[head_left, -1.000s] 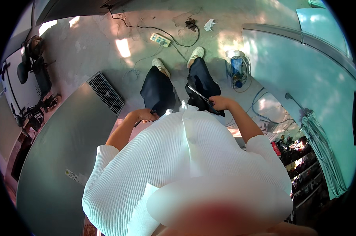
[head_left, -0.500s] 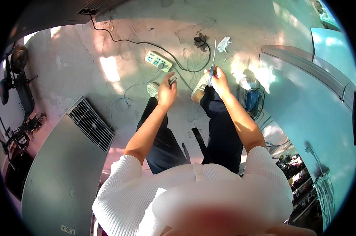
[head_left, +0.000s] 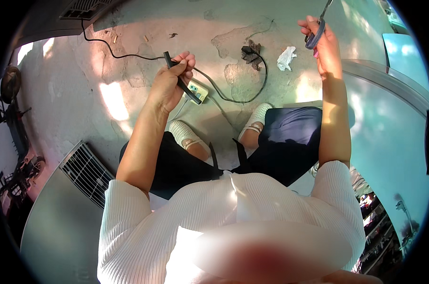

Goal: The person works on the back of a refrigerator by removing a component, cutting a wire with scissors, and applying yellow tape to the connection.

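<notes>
Where the right hand curls, apparent scissors lie gripped.

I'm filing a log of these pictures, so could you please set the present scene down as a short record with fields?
Left hand: closed around a black rod, slanting down to the right in the picture
Right hand: holds dark-handled scissors, pointing toward the picture's upper edge
Behind the rod: pale yellow power strip, partly hidden
On the floor: black cable; dark crumpled piece; white crumpled scrap
Feet: pale shoes
Lower left: grey panel with a grille
</notes>
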The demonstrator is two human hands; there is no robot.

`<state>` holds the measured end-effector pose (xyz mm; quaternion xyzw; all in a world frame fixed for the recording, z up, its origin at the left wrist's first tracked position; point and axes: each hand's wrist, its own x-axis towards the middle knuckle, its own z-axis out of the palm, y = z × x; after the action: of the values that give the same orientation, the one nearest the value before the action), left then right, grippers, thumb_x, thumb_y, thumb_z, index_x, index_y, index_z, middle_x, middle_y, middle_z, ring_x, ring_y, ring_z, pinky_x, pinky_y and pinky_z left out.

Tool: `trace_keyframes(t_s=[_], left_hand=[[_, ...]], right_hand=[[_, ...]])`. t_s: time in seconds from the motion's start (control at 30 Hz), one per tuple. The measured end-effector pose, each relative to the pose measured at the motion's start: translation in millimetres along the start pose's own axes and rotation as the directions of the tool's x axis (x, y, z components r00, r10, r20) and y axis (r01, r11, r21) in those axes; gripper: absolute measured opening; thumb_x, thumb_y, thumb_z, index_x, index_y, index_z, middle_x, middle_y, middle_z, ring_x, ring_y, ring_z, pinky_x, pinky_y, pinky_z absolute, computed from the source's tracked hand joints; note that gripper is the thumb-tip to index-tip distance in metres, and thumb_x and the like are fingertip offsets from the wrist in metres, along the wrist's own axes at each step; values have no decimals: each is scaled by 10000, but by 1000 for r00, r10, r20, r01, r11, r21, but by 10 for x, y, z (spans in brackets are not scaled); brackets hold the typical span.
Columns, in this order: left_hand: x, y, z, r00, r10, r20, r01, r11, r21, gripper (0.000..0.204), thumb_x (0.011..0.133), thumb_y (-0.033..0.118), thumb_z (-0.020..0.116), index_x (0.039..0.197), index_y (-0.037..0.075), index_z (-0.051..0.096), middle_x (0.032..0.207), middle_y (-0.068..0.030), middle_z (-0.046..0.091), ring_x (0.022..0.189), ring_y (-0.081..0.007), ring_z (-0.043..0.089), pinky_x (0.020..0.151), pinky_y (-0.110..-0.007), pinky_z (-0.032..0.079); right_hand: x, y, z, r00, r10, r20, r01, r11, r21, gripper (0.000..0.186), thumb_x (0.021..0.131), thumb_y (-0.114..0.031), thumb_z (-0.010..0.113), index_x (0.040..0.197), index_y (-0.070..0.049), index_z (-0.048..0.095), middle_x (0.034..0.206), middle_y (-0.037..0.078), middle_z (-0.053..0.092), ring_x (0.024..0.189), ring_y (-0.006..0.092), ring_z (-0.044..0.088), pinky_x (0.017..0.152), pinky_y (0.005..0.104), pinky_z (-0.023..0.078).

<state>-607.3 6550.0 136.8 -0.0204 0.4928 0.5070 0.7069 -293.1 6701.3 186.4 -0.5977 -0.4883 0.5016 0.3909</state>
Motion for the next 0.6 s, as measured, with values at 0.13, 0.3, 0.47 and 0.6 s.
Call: trace_keyframes(t_s=[0.13, 0.3, 0.47, 0.6], left_hand=[[243, 261, 267, 991, 104, 78, -96, 990, -99, 249, 960, 27, 432, 1185, -78, 434, 1136, -159, 570, 971, -171, 615, 793, -229, 560], [146, 275, 518, 944, 313, 103, -309, 950, -51, 231, 961, 83, 472, 1152, -47, 468, 1087, -138, 609, 883, -138, 633, 745, -230, 573], [497, 494, 152, 916, 226, 332, -87, 918, -387, 212, 968, 155, 487, 1132, 25, 518, 989, -62, 623, 767, -96, 608, 657, -208, 520], [218, 563, 499, 927, 316, 201, -234, 908, -348, 200, 955, 180, 519, 1123, 75, 549, 972, -11, 648, 682, -34, 577, 516, -150, 468]], right_hand=[[161, -317, 166, 999, 25, 36, -41, 838, 544, 218, 790, -203, 736, 868, -41, 614, 704, 12, 617, 618, 76, 561, 555, 224, 437], [575, 572, 483, 956, 183, 228, -218, 966, 138, 301, 861, -325, 656, 926, -37, 603, 800, 24, 615, 647, 54, 533, 484, 176, 361], [323, 2258, 965, 811, 514, 280, -378, 825, -421, 286, 818, -336, 666, 772, -65, 589, 654, 18, 545, 511, 106, 444, 419, 300, 295], [189, 2747, 1482, 922, 349, 167, -257, 876, -409, 401, 772, -410, 730, 771, -36, 587, 670, 41, 564, 572, 118, 502, 516, 283, 391]])
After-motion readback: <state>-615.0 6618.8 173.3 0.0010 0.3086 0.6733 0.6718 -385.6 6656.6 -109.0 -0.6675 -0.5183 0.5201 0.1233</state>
